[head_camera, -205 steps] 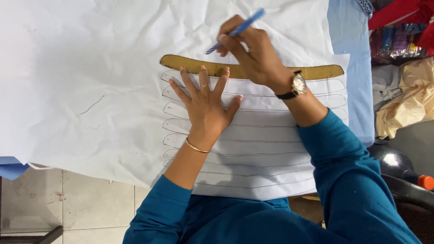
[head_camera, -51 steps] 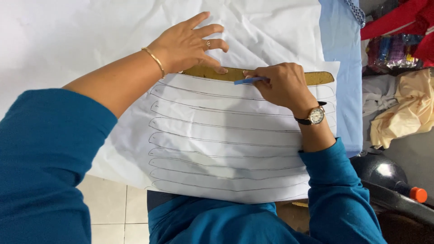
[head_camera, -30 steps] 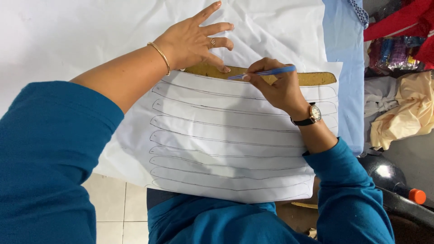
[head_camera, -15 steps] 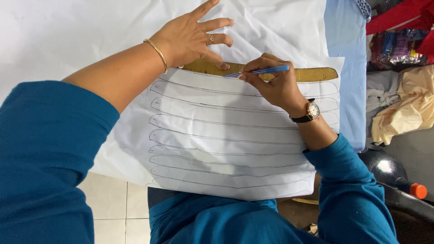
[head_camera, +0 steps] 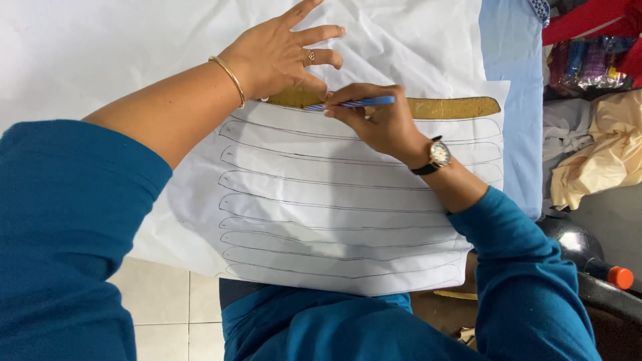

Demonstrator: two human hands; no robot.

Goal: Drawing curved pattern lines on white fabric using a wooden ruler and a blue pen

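Note:
A white paper sheet (head_camera: 334,200) lies on white cloth, covered with several long curved outlines drawn one below another. A long brown-gold curved template (head_camera: 455,107) rests along the sheet's top edge. My left hand (head_camera: 284,57), with a gold bangle and a ring, presses flat on the template's left end, fingers spread. My right hand (head_camera: 381,120), wearing a wristwatch, holds a blue pen (head_camera: 358,103) almost level, its tip at the template's lower edge just below the fingers of the other hand.
White cloth (head_camera: 120,47) covers the work surface, with light blue fabric (head_camera: 515,80) at its right edge. To the right lie crumpled cream cloth (head_camera: 602,154), colourful packets (head_camera: 588,57) and a dark bottle with an orange cap (head_camera: 618,275). Tiled floor (head_camera: 167,314) shows below.
Since 6.8 s ago my left hand moved from the sheet's middle up onto the template's left end. My right hand brought the pen down to the template's edge and has slid slightly left along it.

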